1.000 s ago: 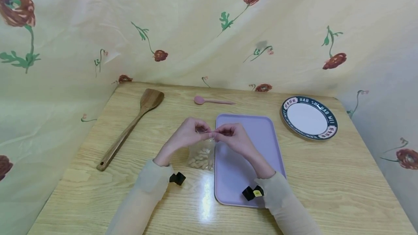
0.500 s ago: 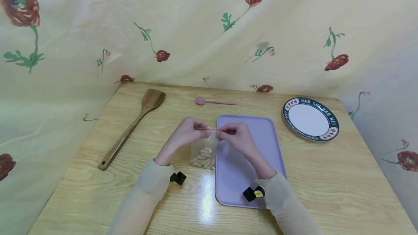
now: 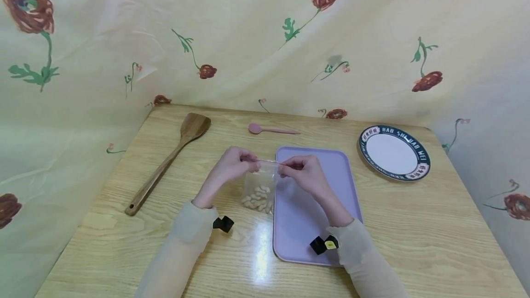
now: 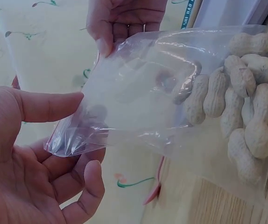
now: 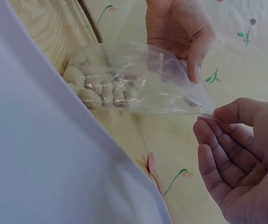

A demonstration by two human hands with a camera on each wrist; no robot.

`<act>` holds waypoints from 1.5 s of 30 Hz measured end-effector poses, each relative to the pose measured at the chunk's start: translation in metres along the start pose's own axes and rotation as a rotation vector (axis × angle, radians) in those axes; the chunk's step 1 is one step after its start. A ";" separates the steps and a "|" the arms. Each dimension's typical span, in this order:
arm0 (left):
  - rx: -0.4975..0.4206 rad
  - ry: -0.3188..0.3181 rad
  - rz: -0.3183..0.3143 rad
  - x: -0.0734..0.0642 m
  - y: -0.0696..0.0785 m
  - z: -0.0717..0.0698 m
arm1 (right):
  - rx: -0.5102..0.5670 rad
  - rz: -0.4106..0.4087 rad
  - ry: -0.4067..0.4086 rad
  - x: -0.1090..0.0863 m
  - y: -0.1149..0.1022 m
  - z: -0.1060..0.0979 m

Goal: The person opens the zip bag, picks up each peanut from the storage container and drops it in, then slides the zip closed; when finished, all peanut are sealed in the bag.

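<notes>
A clear zip bag (image 3: 260, 180) with a red line along its top edge hangs upright between both hands, beside the left edge of the purple tray (image 3: 319, 210). Several unshelled peanuts (image 4: 250, 107) lie in its lower part, close over the wooden table. My left hand (image 3: 233, 165) pinches one top corner between thumb and fingers. The opposite top corner is pinched by my right hand (image 3: 305, 174), seen over the tray in the head view. In the right wrist view, the right thumb and forefinger (image 5: 218, 122) meet on the bag's corner.
A wooden spatula (image 3: 171, 153) lies on the left of the table (image 3: 124, 252). Behind the bag is a pink spoon (image 3: 269, 129). A plate with a dark green rim (image 3: 364, 148) stands at the back right. Flowered cloth (image 3: 248, 36) hangs behind the table.
My hands have moved apart along the bag's top, from nearly touching to one at each corner. The top edge is now stretched straight, and more of the bag shows.
</notes>
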State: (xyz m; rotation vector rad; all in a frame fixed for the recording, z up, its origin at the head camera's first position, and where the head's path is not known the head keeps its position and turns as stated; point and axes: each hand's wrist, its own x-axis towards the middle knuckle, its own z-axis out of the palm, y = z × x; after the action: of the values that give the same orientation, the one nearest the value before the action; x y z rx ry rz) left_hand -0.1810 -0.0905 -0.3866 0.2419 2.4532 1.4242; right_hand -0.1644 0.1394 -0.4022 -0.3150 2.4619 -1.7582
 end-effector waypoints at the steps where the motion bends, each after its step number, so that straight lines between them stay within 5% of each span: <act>1: 0.007 0.004 0.000 0.000 0.000 -0.001 | 0.005 0.008 -0.001 0.000 0.000 0.000; 31: -0.010 0.064 -0.066 -0.007 0.002 -0.023 | 0.017 0.068 -0.012 0.003 0.005 -0.008; 45: 0.150 0.157 -0.004 -0.010 0.001 -0.018 | -0.026 0.038 -0.063 0.008 0.012 -0.003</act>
State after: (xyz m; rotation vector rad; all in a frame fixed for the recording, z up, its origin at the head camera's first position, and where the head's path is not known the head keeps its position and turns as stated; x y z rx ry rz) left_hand -0.1779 -0.1078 -0.3758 0.1625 2.6901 1.3037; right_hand -0.1743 0.1437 -0.4119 -0.3185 2.4323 -1.6773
